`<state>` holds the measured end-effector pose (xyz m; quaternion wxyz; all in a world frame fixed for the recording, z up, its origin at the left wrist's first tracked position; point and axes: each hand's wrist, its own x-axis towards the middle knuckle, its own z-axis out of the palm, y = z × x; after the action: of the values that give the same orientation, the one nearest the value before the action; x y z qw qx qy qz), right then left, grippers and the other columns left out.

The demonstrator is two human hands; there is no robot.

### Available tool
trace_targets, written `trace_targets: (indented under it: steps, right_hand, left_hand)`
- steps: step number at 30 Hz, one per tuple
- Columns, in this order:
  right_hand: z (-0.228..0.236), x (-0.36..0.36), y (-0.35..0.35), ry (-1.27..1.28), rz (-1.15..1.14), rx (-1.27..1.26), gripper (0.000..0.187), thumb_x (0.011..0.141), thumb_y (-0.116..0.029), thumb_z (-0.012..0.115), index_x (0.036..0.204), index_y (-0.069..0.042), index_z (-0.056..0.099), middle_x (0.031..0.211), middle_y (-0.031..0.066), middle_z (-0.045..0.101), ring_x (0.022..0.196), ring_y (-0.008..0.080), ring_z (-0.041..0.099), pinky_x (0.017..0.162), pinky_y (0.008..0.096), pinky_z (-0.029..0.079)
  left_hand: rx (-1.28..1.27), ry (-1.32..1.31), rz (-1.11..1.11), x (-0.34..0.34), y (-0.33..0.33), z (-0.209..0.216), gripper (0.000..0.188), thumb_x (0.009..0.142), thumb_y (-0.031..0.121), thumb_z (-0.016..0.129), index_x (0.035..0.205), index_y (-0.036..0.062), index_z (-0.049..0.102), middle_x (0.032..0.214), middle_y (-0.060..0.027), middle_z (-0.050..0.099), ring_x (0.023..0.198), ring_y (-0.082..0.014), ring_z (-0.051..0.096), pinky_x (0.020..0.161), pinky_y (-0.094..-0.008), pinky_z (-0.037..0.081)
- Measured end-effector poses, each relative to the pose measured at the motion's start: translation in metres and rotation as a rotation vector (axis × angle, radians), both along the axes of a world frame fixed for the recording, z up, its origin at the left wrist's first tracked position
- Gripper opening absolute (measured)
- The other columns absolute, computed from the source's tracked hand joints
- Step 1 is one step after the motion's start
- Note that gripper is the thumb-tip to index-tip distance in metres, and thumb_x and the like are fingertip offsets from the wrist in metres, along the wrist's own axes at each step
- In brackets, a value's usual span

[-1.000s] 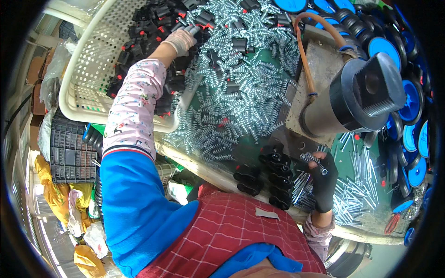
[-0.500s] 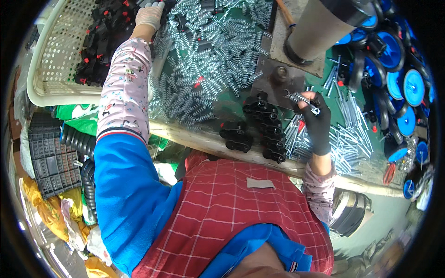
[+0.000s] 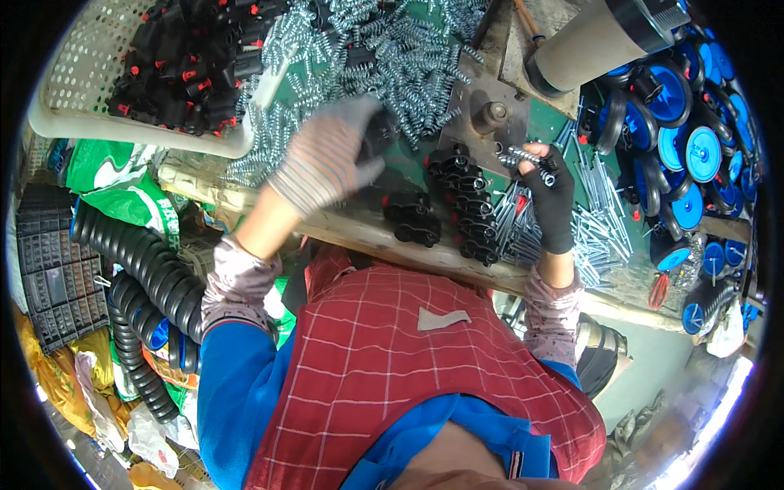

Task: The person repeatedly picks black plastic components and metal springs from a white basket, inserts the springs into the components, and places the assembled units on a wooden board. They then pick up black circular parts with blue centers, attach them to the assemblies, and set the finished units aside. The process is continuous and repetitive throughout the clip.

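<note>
"What's changed?"
"The left hand (image 3: pixel 327 155) has come from the white basket (image 3: pixel 180 145) to above the desk (image 3: pixel 347 227), gripping a black part (image 3: pixel 378 135), blurred — so both hands now hold pieces."
"And the right hand (image 3: pixel 553 200)?"
"Well apart, pinching springs (image 3: pixel 529 158) beside metal rods (image 3: pixel 603 224)."
"Any writing?"
"White lettering on a green sack (image 3: pixel 98 159) — not clearly legible."

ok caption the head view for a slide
Left hand holding a black part, right hand holding springs near metal rods.
</note>
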<state>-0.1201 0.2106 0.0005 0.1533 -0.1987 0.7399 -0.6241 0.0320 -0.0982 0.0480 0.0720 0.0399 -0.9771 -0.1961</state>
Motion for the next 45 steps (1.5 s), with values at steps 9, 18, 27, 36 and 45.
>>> trace_targets:
  steps: [9, 18, 27, 36, 45]
  right_hand:
    - [0.043, 0.032, -0.062, 0.620, 0.364, 0.341, 0.021, 0.090, -0.010, 0.071, 0.110, -0.008, 0.065, 0.095, 0.0117, 0.069, 0.082, 0.0283, 0.069, 0.069, 0.0359, 0.053]
    - [0.044, 0.041, -0.109, 1.408, 0.506, 0.806, 0.017, 0.085, -0.008, 0.059, 0.102, -0.010, 0.061, 0.082, 0.0103, 0.057, 0.063, 0.0267, 0.065, 0.050, 0.0360, 0.052]
    - [0.044, 0.042, -0.114, 1.498, 0.517, 0.941, 0.017, 0.080, -0.010, 0.062, 0.097, -0.007, 0.065, 0.087, 0.0105, 0.060, 0.074, 0.0279, 0.066, 0.056, 0.0365, 0.054]
    - [0.050, 0.040, -0.093, 0.539, 0.564, 0.313, 0.020, 0.088, -0.006, 0.071, 0.107, -0.004, 0.067, 0.095, 0.0112, 0.065, 0.078, 0.0273, 0.066, 0.068, 0.0346, 0.050]
    - [0.026, 0.044, -0.091, 0.988, 0.688, 0.449, 0.034, 0.084, -0.024, 0.070, 0.117, -0.018, 0.067, 0.124, 0.0012, 0.062, 0.104, 0.0254, 0.063, 0.081, 0.0376, 0.053]
  left_hand:
    - [-0.158, 0.015, -0.176, -0.011, 0.042, -0.041, 0.086, 0.071, 0.033, 0.081, 0.142, 0.0044, 0.043, 0.120, -0.0152, 0.061, 0.115, -0.0300, 0.058, 0.105, -0.0437, 0.042]
    - [-0.040, 0.078, -0.105, -0.008, 0.043, -0.055, 0.104, 0.071, 0.040, 0.083, 0.152, 0.0034, 0.029, 0.121, -0.0173, 0.061, 0.117, -0.0311, 0.059, 0.109, -0.0458, 0.040]
    - [0.043, 0.038, -0.075, -0.003, 0.041, -0.054, 0.113, 0.070, 0.042, 0.085, 0.155, 0.0030, 0.022, 0.122, -0.0197, 0.061, 0.114, -0.0356, 0.058, 0.106, -0.0466, 0.041]
    - [0.090, 0.090, -0.076, -0.006, 0.043, -0.063, 0.115, 0.067, 0.038, 0.086, 0.155, 0.0014, 0.020, 0.119, -0.0213, 0.061, 0.109, -0.0368, 0.059, 0.100, -0.0449, 0.044]
    - [0.180, 0.147, -0.123, -0.006, 0.040, -0.066, 0.111, 0.070, 0.048, 0.082, 0.149, -0.0066, 0.027, 0.115, -0.0215, 0.059, 0.110, -0.0372, 0.058, 0.102, -0.0484, 0.041]
